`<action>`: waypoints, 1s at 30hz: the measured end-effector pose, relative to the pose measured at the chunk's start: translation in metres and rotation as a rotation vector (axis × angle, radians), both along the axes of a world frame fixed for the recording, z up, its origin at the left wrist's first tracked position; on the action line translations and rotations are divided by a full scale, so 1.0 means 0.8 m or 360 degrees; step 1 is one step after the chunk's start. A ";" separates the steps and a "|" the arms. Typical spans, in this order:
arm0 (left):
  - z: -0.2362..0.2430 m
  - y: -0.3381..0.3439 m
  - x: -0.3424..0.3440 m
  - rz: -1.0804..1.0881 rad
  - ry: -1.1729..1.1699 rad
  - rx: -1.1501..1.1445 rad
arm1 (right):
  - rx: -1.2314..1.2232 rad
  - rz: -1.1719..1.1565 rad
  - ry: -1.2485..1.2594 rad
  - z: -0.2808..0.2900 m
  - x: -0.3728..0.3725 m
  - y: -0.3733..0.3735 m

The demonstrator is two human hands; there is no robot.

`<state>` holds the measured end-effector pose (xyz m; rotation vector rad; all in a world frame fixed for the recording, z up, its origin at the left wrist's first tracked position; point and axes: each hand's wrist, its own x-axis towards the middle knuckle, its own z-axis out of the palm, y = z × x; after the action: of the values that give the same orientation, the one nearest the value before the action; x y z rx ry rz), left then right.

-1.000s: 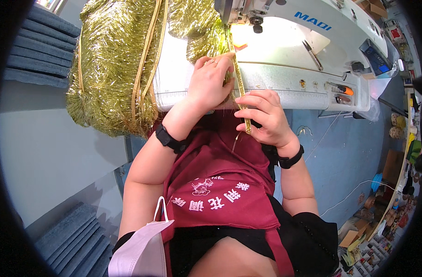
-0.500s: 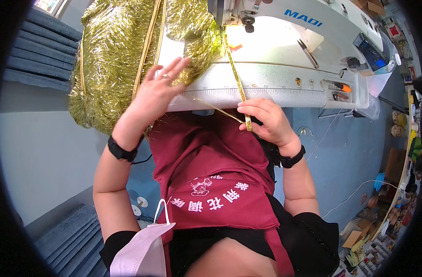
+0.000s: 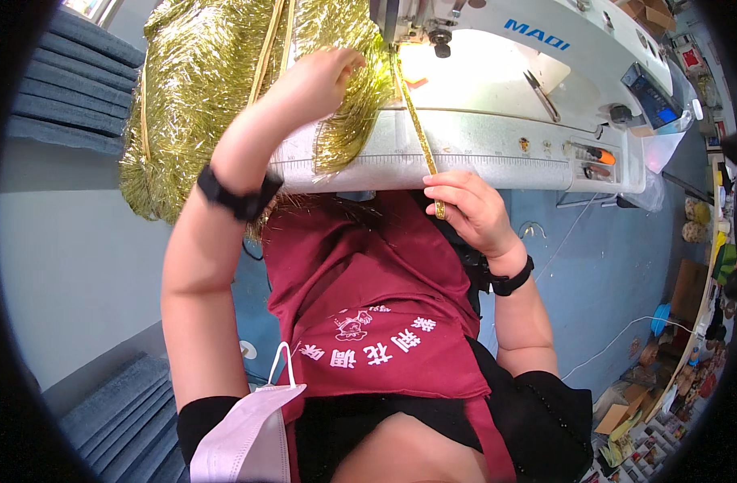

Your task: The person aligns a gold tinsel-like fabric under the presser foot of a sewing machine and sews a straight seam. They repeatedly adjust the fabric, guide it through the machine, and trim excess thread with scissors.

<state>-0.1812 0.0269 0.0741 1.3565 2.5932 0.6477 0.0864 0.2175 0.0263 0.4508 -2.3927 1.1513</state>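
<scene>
A shiny gold sequin-like trim (image 3: pixel 421 133) runs from under the sewing machine's presser foot (image 3: pixel 394 48) down to the machine's front edge. My right hand (image 3: pixel 473 208) pinches its lower end between thumb and fingers. My left hand (image 3: pixel 324 79) is raised over a big heap of gold tinsel fringe (image 3: pixel 195 88), just left of the needle area. Its fingers are bent together, slightly smeared, and whatever lies in them is hidden. A tuft of the fringe hangs over the machine bed below this hand. Narrow gold bands cross the heap.
The white sewing machine (image 3: pixel 497 32) has a lit bed with a ruler strip (image 3: pixel 505 159) on its front. Thread snips (image 3: pixel 542 95) rest on the bed. A tray at the right holds an orange-handled tool (image 3: pixel 600 155). Folded blue-grey fabric (image 3: pixel 70 88) is stacked at left.
My left hand has moved up and right toward the needle, its fingers drawing together. A fringe tuft now hangs lower over the bed. The thin strand by my right hand no longer shows.
</scene>
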 end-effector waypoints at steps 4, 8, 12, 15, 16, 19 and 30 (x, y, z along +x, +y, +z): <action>-0.028 0.055 -0.132 0.0047 -0.0939 -0.0371 | -0.0029 0.0003 0.0005 0.005 -0.003 -0.007; -0.035 0.067 -0.224 0.0462 0.0281 -0.0033 | -0.0068 -0.0015 0.0016 0.008 -0.002 -0.016; -0.014 0.062 -0.189 0.0356 0.0327 -0.0119 | -0.0081 -0.0001 0.0084 0.005 -0.006 -0.020; -0.002 0.057 -0.103 0.0275 0.0763 -0.0468 | -0.0149 0.0017 0.0123 0.002 -0.009 -0.022; -0.004 0.049 -0.066 0.0143 0.0816 -0.0287 | -0.0150 0.0017 0.0138 0.002 -0.010 -0.023; -0.004 0.023 0.023 -0.0045 0.0544 0.0023 | -0.0209 0.0017 0.0144 0.004 -0.011 -0.023; -0.040 -0.001 0.094 -0.0499 0.0711 -0.0198 | -0.0196 -0.0095 0.0169 0.016 -0.012 -0.022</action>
<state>-0.1057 0.0264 0.0421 1.9941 2.5768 0.1419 0.0765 0.2002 0.0393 0.3873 -2.2153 1.2094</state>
